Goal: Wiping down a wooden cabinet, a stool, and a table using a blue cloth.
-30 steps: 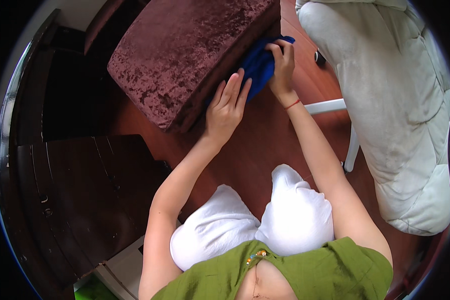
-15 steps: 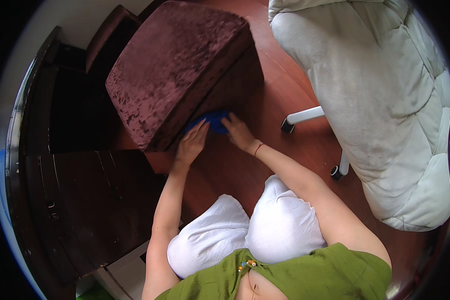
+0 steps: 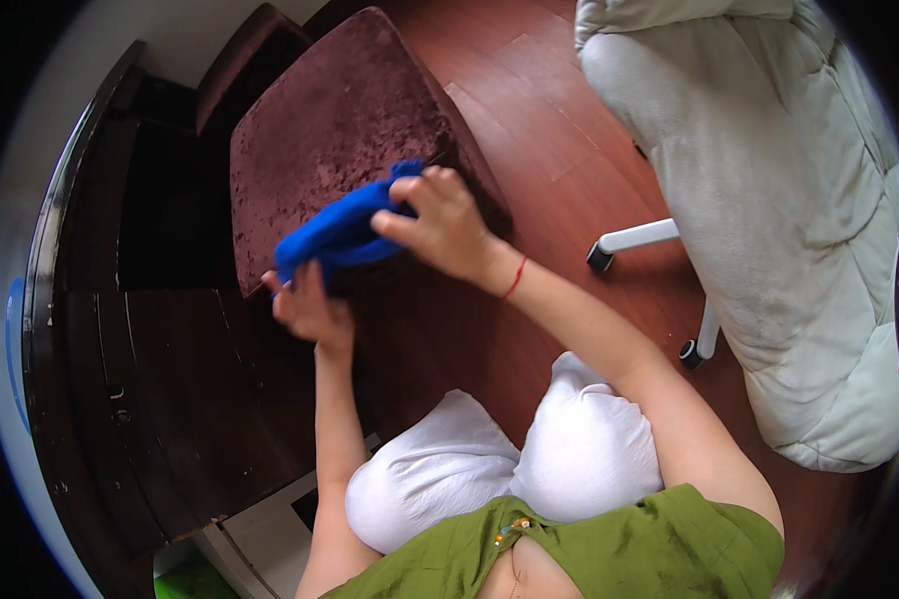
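A bright blue cloth (image 3: pixel 338 228) is stretched between my two hands, over the near side of a maroon velvet ottoman (image 3: pixel 335 110). My left hand (image 3: pixel 312 307) grips its lower left end, fingers slightly blurred. At the upper right end, my right hand (image 3: pixel 447 225) pinches the cloth between thumb and fingers. A thin red string (image 3: pixel 515 278) circles my right wrist. Whether the cloth touches the velvet I cannot tell.
A dark wooden cabinet (image 3: pixel 200 379) runs along the left. To the right stands a pale grey padded chair (image 3: pixel 729 200) with white legs and a black caster (image 3: pixel 598 257). Reddish wood floor (image 3: pixel 529 110) lies between.
The blue cloth has come up from the ottoman's lower front edge and is spread wider. My left hand moved left and down, my right hand slightly up.
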Available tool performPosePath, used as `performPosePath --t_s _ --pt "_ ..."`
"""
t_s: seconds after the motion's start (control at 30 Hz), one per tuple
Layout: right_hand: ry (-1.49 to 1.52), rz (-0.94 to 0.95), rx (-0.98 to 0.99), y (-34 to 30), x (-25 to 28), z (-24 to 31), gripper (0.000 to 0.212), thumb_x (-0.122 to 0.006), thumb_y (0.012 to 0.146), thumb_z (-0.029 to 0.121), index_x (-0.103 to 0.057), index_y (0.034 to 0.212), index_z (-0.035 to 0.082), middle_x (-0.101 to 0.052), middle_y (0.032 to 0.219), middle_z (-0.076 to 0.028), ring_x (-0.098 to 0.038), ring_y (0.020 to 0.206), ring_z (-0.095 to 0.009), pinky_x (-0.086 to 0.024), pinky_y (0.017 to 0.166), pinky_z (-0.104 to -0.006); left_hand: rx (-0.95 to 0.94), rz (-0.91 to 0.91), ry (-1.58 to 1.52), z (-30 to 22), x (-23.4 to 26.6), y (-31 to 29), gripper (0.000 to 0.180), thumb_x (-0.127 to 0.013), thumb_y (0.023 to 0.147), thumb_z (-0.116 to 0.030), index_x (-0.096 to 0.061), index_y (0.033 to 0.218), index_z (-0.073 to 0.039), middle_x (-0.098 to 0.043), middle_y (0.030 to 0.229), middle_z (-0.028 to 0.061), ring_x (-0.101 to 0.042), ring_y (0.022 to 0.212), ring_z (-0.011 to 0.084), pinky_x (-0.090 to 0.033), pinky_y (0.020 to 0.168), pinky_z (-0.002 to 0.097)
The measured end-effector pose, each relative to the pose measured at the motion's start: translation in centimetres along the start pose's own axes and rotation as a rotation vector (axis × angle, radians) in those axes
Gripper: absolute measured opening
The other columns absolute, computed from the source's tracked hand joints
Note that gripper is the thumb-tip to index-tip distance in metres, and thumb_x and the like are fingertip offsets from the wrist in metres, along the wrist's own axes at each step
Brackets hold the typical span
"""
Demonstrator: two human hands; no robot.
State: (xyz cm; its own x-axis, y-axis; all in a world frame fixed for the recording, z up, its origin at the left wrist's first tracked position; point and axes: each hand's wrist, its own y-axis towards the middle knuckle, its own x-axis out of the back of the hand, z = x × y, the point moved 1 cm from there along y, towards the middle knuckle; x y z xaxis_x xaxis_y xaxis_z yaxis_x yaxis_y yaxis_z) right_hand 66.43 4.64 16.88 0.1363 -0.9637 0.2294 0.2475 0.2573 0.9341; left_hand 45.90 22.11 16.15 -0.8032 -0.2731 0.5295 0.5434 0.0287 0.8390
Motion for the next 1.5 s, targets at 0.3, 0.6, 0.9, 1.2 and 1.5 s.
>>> performPosePath --t_s 0.3,0.6,0.9,1.2,1.5 --pt "-0.157 0.291 -0.119 -12.2 -0.5 -6.3 0.019 -0.073 0.071 0.013 -0.068 0.087 0.02 -0.054 0.1 -0.005 -0.055 0.094 -0.028 -0.047 0.079 -0.0397 -0.257 0.735 0.079 -4.7 -11.0 -8.5 0.048 -0.056 0.09 -0.009 -0.064 0.137 -0.014 -0.067 0.125 0.0016 -0.068 0.116 0.0229 -0.049 0.084 0.0385" --pt "-0.175 0.04 -0.458 -13.2 2.3 -7.6 0.029 -0.065 0.068 -0.008 -0.065 0.091 0.01 -0.054 0.097 -0.012 -0.057 0.096 -0.037 -0.052 0.076 -0.0468 -0.328 0.513 -0.29 -10.8 -8.7 -5.4 0.045 -0.055 0.092 -0.004 -0.065 0.136 -0.012 -0.06 0.146 0.0033 -0.054 0.138 0.0208 -0.048 0.082 0.0304" --pt "0.094 0.104 -0.639 -6.9 -0.5 -7.9 0.028 -0.057 0.082 -0.002 -0.064 0.107 0.007 -0.064 0.094 -0.019 -0.066 0.093 -0.043 -0.054 0.079 -0.0495 -0.297 0.399 -0.112 -6.9 -9.0 -1.0 0.055 -0.054 0.09 -0.001 -0.061 0.143 -0.017 -0.055 0.152 -0.0037 -0.053 0.139 0.0206 -0.042 0.088 0.0338" --pt "0.12 0.053 -0.667 -9.6 0.9 -0.4 0.028 -0.068 0.076 0.004 -0.062 0.103 0.001 -0.061 0.098 -0.018 -0.065 0.088 -0.042 -0.055 0.074 -0.0485 0.162 0.351 -0.31 -6.5 -3.3 -11.1 0.076 -0.069 0.078 -0.003 -0.043 0.149 -0.009 -0.029 0.161 0.0289 -0.024 0.148 0.0581 -0.03 0.114 0.0617" --pt "0.373 -0.107 -0.446 -3.0 2.4 -1.9 0.028 -0.066 0.078 0.008 -0.063 0.105 0.003 -0.062 0.106 -0.018 -0.065 0.096 -0.04 -0.054 0.08 -0.0445 0.458 0.053 -0.424 -9.0 -3.5 -4.3 0.064 -0.055 0.102 -0.029 -0.031 0.158 -0.011 -0.003 0.166 0.0314 0.005 0.152 0.0578 -0.01 0.12 0.0701"
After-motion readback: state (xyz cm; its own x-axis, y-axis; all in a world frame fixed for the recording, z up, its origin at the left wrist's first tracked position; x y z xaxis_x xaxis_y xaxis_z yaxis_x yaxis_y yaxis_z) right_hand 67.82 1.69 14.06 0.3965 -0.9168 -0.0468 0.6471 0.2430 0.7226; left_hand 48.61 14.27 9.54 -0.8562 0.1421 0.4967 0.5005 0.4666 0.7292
